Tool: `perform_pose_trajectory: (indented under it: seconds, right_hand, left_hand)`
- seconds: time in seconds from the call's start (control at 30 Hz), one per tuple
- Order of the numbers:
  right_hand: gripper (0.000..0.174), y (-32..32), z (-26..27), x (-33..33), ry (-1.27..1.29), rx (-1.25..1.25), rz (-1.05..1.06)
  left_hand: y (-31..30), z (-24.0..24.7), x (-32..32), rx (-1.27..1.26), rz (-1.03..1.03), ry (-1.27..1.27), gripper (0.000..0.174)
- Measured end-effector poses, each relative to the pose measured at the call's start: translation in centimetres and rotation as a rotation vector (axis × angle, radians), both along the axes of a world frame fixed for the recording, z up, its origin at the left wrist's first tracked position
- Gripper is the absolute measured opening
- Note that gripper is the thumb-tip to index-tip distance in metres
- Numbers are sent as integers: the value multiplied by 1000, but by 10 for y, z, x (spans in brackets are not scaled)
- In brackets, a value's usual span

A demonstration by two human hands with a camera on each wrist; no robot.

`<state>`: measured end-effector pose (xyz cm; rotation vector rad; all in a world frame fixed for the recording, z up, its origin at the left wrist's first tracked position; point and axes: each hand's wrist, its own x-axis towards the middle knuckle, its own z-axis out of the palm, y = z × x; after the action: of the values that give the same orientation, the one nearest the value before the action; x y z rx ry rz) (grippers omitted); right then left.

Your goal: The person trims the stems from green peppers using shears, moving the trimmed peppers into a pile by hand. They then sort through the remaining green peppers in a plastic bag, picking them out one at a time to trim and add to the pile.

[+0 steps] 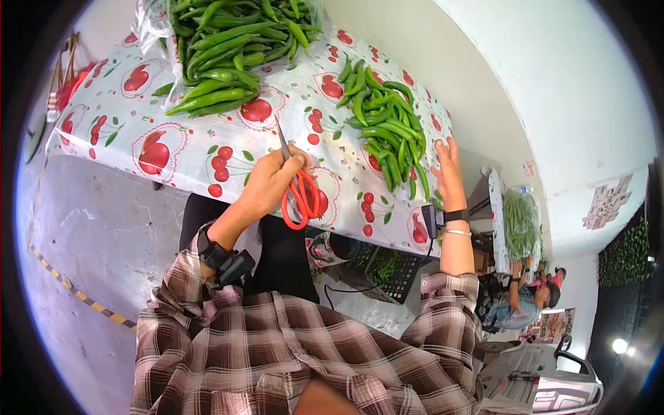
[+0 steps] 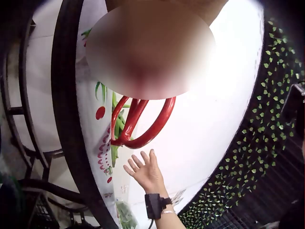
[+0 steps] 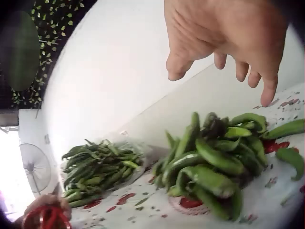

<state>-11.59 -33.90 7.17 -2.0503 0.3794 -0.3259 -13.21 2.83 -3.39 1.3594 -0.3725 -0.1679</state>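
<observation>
My left hand [image 1: 273,181] grips red-handled scissors [image 1: 301,207] around their middle, blades pointing away and handle loops hanging out below the fingers. In the left wrist view a blur covers that hand, with the red handles [image 2: 152,129] showing beneath it. My right hand [image 1: 449,173] is held beside a loose pile of green peppers [image 1: 387,131], fingers extended and holding nothing. From the right wrist view, the right hand [image 3: 228,38] hangs above the peppers [image 3: 209,167], apart from them. A clear plastic bag [image 1: 153,21] of green peppers [image 1: 228,48] lies at the far left.
A fruit-patterned cloth [image 1: 173,187] covers the table. Under its edge stands a black crate [image 1: 394,277] with green contents. Another bag of green produce [image 1: 520,221], a seated person [image 1: 515,308] and a grey chair [image 1: 546,380] are at the right. A fan [image 3: 35,167] stands in the background.
</observation>
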Motion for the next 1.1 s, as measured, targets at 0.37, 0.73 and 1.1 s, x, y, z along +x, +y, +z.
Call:
perform_pose_trajectory:
  seconds: [0.37,0.73,1.1]
  right_hand:
    - [71,-52,-56,87,85,188,215]
    - [51,18,-37,65,-2,134,69]
    - [69,42,-42,67,16,94,184]
  left_hand:
    - [0,3,-3,72,41,2,28]
    - [0,2,-2,88,36,-45,27]
    - [-1,2,0,105,18,-84,25]
